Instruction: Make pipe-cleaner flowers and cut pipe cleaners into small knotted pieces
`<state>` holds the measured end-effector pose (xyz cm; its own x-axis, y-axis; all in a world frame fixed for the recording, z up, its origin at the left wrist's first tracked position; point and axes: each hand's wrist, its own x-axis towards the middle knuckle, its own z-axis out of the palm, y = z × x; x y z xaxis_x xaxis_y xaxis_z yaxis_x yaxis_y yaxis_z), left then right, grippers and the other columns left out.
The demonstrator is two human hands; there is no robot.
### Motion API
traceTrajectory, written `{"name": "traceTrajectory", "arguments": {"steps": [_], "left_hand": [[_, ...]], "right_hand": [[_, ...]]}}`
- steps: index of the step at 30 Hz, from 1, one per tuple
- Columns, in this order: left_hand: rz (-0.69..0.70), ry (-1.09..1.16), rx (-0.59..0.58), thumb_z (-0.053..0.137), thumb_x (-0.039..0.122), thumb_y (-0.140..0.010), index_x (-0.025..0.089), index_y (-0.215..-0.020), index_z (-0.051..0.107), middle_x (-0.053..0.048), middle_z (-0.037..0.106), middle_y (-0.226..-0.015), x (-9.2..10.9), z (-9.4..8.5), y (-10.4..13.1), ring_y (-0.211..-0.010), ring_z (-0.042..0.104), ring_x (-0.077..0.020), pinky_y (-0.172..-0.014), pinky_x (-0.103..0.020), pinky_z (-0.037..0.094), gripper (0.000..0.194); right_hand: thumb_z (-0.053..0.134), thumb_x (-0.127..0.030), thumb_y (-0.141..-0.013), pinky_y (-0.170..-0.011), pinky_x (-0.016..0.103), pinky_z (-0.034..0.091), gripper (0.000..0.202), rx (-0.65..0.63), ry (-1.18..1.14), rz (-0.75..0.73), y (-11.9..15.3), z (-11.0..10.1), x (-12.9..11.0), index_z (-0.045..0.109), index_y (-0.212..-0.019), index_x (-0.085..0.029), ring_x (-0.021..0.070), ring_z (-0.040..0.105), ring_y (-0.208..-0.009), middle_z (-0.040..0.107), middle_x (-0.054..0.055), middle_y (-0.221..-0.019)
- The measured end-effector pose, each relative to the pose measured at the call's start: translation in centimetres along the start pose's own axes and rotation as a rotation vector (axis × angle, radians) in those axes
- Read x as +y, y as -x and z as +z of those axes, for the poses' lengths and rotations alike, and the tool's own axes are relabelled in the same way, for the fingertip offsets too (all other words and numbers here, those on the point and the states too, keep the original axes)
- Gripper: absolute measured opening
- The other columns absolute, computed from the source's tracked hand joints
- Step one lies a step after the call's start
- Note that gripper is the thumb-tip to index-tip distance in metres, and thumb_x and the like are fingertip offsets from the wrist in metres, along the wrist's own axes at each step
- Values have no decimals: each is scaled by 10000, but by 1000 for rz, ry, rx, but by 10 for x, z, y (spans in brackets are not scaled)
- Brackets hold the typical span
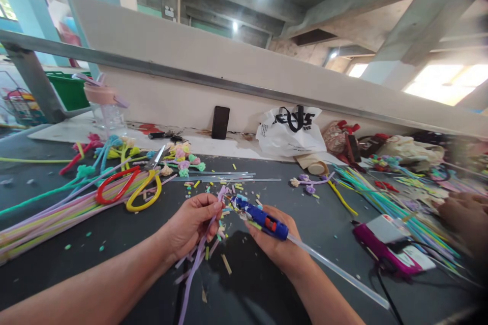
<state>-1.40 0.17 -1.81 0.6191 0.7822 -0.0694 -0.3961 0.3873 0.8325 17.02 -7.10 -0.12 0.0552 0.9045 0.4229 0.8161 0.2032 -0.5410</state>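
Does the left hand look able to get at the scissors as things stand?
Probably yes, though the left hand would likely have to release the purple stem first; the scissors lie uncovered beyond it, with nothing seeming to block the way.

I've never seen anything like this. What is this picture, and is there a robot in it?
No robot: these are a person's bare hands, seen from a camera worn on the head, looking forward and down. The left hand pinches a purple strip between its fingers. The right hand holds a blue glue gun, a clear stick poking from its back, its tip close to the strip. On the dark table lie scissors, bundled colourful strips and small scraps. At far right is another person's blurred hand.
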Motion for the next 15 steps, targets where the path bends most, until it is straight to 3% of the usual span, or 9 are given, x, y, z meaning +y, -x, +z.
{"name": "traceTrajectory", "arguments": {"steps": [15], "left_hand": [[15, -18, -15, 632, 269, -733, 143, -669, 506, 54, 501, -556, -3, -3, 0, -363, 438, -26, -325, -133, 354, 189]], "right_hand": [[574, -298, -708, -492, 208, 356, 195, 28, 52, 52, -1, 2, 3, 496, -577, -176, 94, 461, -498, 492, -24, -547]]}}
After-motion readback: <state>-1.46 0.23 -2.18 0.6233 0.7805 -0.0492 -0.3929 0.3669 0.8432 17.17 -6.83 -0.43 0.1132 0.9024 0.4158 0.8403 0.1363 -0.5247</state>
